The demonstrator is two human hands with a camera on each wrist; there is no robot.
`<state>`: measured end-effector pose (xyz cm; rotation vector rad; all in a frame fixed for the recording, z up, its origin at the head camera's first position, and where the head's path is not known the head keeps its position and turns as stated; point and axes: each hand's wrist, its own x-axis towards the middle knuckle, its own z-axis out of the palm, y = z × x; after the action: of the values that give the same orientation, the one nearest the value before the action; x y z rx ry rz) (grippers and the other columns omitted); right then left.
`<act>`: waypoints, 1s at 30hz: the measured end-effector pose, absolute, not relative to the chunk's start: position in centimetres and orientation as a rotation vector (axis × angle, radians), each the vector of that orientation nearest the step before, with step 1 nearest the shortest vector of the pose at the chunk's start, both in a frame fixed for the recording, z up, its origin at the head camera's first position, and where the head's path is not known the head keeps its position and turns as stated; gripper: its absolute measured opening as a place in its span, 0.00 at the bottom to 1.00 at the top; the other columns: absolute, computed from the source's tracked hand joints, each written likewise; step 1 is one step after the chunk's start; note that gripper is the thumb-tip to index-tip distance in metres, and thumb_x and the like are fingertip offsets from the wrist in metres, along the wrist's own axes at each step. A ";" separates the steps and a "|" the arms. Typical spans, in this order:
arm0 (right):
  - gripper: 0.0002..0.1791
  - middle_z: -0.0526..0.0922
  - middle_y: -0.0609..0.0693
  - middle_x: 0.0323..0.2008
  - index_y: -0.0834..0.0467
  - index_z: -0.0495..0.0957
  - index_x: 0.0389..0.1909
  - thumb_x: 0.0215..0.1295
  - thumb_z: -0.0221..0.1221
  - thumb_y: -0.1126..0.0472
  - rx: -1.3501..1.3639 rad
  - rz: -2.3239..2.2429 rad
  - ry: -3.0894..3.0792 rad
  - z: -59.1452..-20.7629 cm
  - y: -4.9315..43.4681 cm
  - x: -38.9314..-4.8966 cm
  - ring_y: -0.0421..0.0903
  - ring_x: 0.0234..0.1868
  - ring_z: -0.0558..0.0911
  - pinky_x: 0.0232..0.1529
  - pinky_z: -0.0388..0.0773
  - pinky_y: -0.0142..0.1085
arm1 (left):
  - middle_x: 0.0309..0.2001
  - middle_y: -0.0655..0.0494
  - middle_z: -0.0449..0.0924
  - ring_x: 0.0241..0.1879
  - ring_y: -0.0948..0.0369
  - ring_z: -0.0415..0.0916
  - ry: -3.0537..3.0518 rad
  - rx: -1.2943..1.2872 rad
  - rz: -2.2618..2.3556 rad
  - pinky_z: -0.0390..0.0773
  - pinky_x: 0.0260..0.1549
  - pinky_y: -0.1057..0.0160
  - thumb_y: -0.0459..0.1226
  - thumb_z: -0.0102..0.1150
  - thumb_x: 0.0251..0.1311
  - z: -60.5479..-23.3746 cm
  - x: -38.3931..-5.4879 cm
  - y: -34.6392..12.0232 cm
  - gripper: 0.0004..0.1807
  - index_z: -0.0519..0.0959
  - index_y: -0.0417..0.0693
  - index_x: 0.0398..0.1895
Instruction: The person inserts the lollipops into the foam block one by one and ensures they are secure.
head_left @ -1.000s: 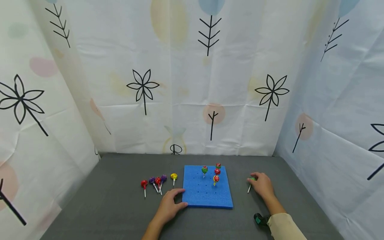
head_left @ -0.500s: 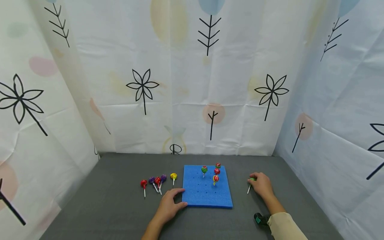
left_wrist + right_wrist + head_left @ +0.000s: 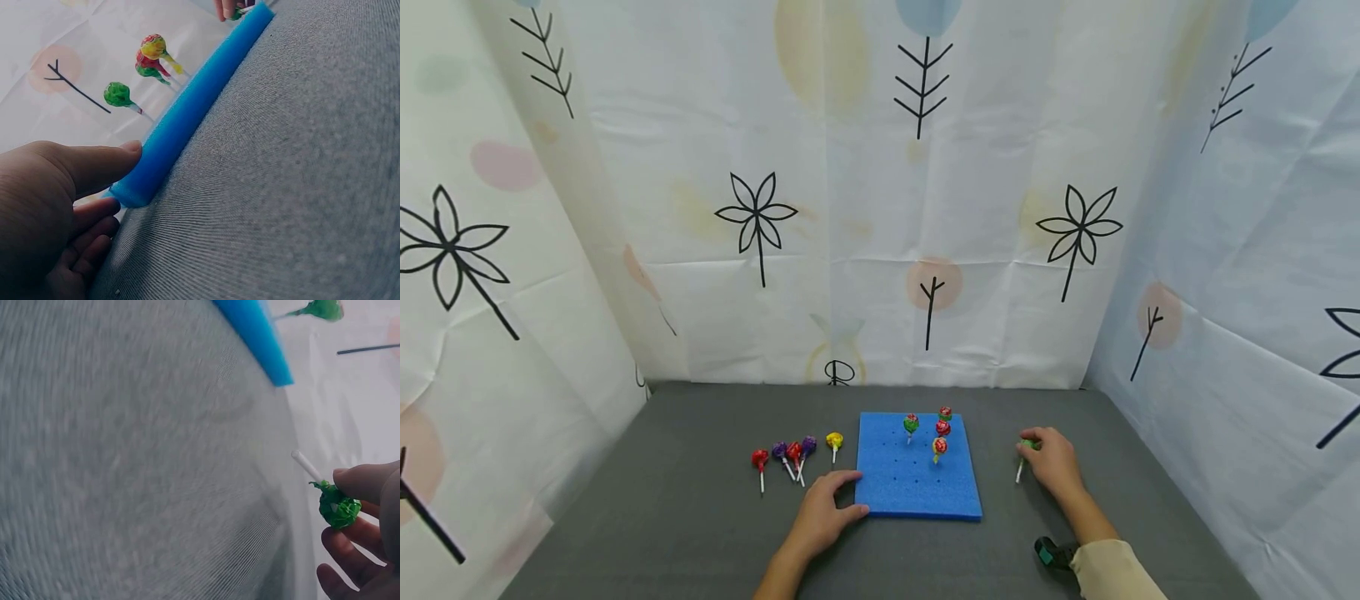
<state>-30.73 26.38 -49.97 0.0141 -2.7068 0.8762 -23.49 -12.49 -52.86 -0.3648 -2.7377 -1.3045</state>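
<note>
My right hand (image 3: 1055,460) pinches a green-wrapped lollipop (image 3: 338,509) by its candy end, between thumb and fingers. Its white stick points down toward the table, right of the board. A blue foam board (image 3: 917,500) with rows of small holes lies in the middle. At its near left corner my left hand (image 3: 822,515) holds it, thumb (image 3: 106,164) on the front side and fingers round the left side. Standing in the board are a green lollipop (image 3: 911,423), a red one (image 3: 943,428), a yellow-and-red one (image 3: 940,447) and a red-and-green one (image 3: 945,413) farthest back.
Left of the board lie a yellow lollipop (image 3: 835,440), a red lollipop (image 3: 760,458) and a small cluster of purple lollipops (image 3: 808,446) with another red one. A dark device (image 3: 1052,552) sits at my right wrist. Printed white curtains (image 3: 865,217) enclose the grey table (image 3: 715,533).
My right hand has moved slightly up and left with the green lollipop, whose stick now hangs a little more upright. The left hand and the board have stayed put.
</note>
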 end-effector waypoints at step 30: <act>0.12 0.79 0.54 0.38 0.63 0.83 0.41 0.55 0.69 0.69 0.355 0.932 -2.320 -45.1 21.1 -29.8 0.51 0.35 0.80 0.34 0.77 0.46 | 0.55 0.46 0.77 0.57 0.44 0.70 -2.726 -0.378 -1.300 0.67 0.55 0.39 0.45 0.72 0.52 -53.0 -23.5 -12.5 0.28 0.79 0.46 0.56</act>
<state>-29.76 21.09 -45.05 0.3554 -2.3202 0.9324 -23.53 -12.49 -53.04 -0.3784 -2.7262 -1.2999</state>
